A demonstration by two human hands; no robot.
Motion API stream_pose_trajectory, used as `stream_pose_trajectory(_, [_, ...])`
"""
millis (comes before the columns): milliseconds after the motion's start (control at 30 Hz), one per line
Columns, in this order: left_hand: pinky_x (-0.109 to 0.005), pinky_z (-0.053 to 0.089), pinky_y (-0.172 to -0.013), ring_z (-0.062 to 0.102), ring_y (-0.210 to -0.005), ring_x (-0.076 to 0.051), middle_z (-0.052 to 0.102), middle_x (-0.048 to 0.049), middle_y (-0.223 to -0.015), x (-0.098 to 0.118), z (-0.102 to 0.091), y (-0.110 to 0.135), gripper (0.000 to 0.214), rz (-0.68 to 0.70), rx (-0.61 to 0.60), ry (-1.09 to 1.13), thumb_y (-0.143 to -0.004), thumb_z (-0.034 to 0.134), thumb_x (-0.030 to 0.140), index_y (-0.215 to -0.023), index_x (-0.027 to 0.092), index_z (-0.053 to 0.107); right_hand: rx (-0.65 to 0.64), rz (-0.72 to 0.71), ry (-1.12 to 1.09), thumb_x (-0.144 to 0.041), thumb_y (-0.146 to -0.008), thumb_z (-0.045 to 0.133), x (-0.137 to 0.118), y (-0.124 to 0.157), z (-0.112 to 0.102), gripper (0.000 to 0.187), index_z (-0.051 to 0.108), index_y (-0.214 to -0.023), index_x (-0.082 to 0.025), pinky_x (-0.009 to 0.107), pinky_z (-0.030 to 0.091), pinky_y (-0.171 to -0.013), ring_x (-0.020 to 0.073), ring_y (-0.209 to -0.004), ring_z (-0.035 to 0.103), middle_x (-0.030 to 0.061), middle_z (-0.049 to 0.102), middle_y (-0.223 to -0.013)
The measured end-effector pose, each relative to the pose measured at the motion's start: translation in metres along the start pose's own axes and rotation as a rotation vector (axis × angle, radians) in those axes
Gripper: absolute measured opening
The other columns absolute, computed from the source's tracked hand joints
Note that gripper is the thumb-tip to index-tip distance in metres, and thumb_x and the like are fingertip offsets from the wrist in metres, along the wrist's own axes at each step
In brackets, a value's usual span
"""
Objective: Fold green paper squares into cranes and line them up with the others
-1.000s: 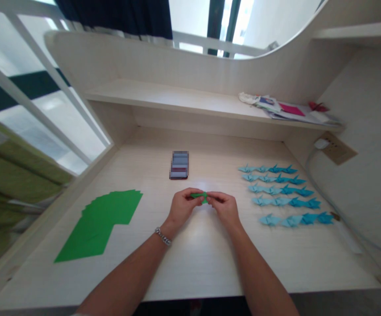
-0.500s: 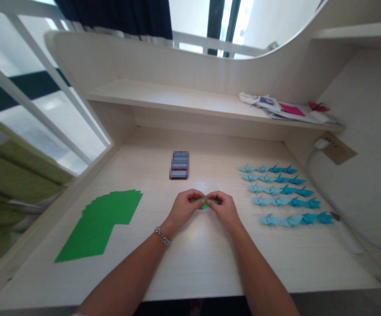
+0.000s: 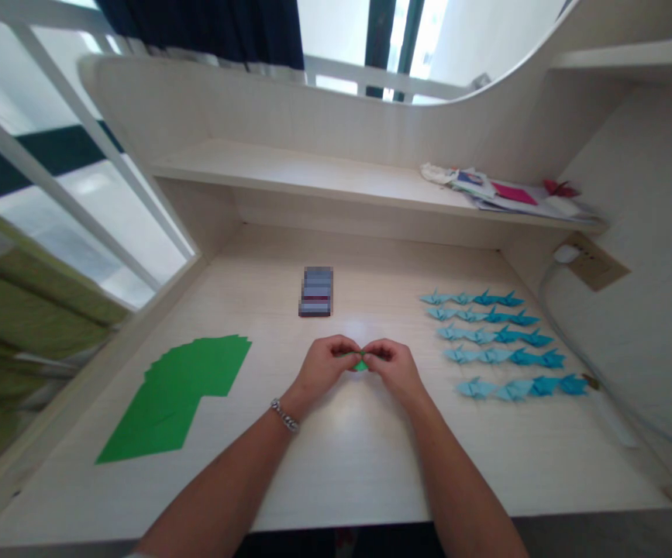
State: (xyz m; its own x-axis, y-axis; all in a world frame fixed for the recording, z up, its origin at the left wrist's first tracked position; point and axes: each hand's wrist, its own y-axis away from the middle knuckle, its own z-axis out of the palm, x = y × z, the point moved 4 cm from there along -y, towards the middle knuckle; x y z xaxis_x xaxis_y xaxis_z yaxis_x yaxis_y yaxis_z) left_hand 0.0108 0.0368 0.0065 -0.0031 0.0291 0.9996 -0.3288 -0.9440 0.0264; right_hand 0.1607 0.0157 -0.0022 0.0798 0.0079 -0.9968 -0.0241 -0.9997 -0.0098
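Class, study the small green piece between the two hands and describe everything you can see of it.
The small green piece is bright green and looks like paper; any folds are too small to make out. The left hand and right hand pinch it from either side with thumbs and fingers, hiding most of it. A little shows between the thumbs. Whether it touches the pale desk cannot be told.

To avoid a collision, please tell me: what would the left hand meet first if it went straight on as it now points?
Beyond the small green paper it pinches, the left hand would probably meet the right hand first, very close by; exact depth is hard to judge.
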Motion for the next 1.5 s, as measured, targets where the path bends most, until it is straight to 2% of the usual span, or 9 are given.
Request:
stream_pose_trajectory(200, [-0.027, 0.054, -0.060, 0.063, -0.062, -0.015, 0.068, -0.0046, -0.068, -0.001, -0.001, 0.000, 0.012, -0.043, 0.000, 0.055, -0.065, 0.071, 0.021, -0.074, 0.014, 0.070, -0.006, 0.024, -0.058, -0.021, -0.062, 0.067, 0.001, 0.000, -0.001, 0.015, 0.070, -0.076, -0.016, 0.025, 0.048, -0.058, 0.0151, -0.062, 0.059, 0.0030, 0.066, -0.068])
stream_pose_trajectory(333, [-0.026, 0.054, -0.060, 0.064, -0.062, -0.015, 0.069, -0.0049, -0.069, -0.001, -0.001, 0.000, 0.012, -0.019, -0.015, 0.004, -0.066, 0.071, 0.021, -0.075, 0.014, 0.071, -0.046, 0.040, -0.079, -0.023, -0.062, 0.067, -0.001, 0.001, 0.001, 0.017, 0.070, -0.078, -0.017, 0.026, 0.048, -0.057, 0.0155, -0.062, 0.059, 0.0030, 0.067, -0.070])
stream_pose_trajectory(533, [-0.028, 0.054, -0.064, 0.064, -0.064, -0.016, 0.069, -0.0053, -0.072, 0.002, -0.003, 0.000, 0.013, 0.000, -0.044, 0.012, -0.067, 0.070, 0.022, -0.077, 0.014, 0.071, 0.031, 0.058, -0.139, -0.022, -0.061, 0.068, -0.003, 0.002, 0.001, 0.013, 0.071, -0.073, -0.017, 0.025, 0.046, -0.054, 0.0132, -0.055, 0.057, 0.0008, 0.066, -0.061])
stream_pose_trajectory(633, [-0.027, 0.052, -0.065, 0.063, -0.065, -0.015, 0.069, -0.0045, -0.072, 0.003, -0.004, -0.001, 0.012, 0.033, -0.040, -0.035, -0.068, 0.069, 0.021, -0.078, 0.015, 0.071, -0.001, 0.082, -0.171, -0.023, -0.061, 0.069, -0.001, 0.002, 0.002, 0.016, 0.071, -0.076, -0.018, 0.026, 0.048, -0.056, 0.0142, -0.058, 0.059, 0.0017, 0.067, -0.066])
stream_pose_trajectory(767, [-0.027, 0.051, -0.065, 0.062, -0.065, -0.015, 0.069, -0.0041, -0.072, 0.002, -0.003, -0.001, 0.010, 0.070, -0.031, -0.096, -0.068, 0.068, 0.021, -0.077, 0.016, 0.071, -0.026, 0.048, -0.117, -0.025, -0.062, 0.069, 0.000, 0.001, 0.002, 0.017, 0.071, -0.078, -0.018, 0.027, 0.049, -0.059, 0.0157, -0.063, 0.061, 0.0034, 0.069, -0.071])
stream_pose_trajectory(900, [-0.027, 0.051, -0.063, 0.062, -0.065, -0.015, 0.068, -0.0045, -0.071, 0.001, -0.002, 0.000, 0.011, 0.041, -0.032, -0.043, -0.068, 0.068, 0.021, -0.077, 0.015, 0.069, 0.004, 0.019, -0.065, -0.024, -0.061, 0.070, 0.001, -0.001, 0.001, 0.016, 0.072, -0.075, -0.017, 0.027, 0.049, -0.059, 0.0161, -0.062, 0.061, 0.0034, 0.069, -0.068])
stream_pose_trajectory(1033, [-0.026, 0.050, -0.064, 0.062, -0.065, -0.015, 0.068, -0.0044, -0.072, 0.001, -0.002, 0.000, 0.011, 0.053, -0.028, -0.046, -0.068, 0.068, 0.020, -0.077, 0.015, 0.070, 0.020, 0.044, -0.123, -0.023, -0.059, 0.072, 0.001, 0.000, 0.000, 0.015, 0.072, -0.073, -0.018, 0.027, 0.048, -0.058, 0.0153, -0.059, 0.060, 0.0024, 0.068, -0.065])
stream_pose_trajectory(1267, [-0.027, 0.050, -0.067, 0.062, -0.068, -0.016, 0.069, -0.0049, -0.075, 0.001, -0.003, 0.000, 0.011, 0.100, -0.054, -0.140, -0.070, 0.068, 0.024, -0.077, 0.016, 0.070, 0.001, 0.176, -0.230, -0.034, -0.062, 0.073, 0.006, 0.002, 0.001, 0.022, 0.071, -0.075, -0.016, 0.026, 0.049, -0.055, 0.0152, -0.060, 0.060, 0.0024, 0.067, -0.067])
stream_pose_trajectory(1500, [-0.028, 0.050, -0.067, 0.063, -0.069, -0.016, 0.069, -0.0060, -0.076, -0.003, -0.002, 0.000, 0.013, 0.086, -0.040, -0.099, -0.069, 0.069, 0.022, -0.080, 0.015, 0.070, 0.011, 0.142, -0.194, -0.030, -0.061, 0.074, 0.008, 0.001, 0.000, 0.020, 0.071, -0.075, -0.015, 0.025, 0.048, -0.054, 0.0141, -0.058, 0.059, 0.0031, 0.067, -0.066])
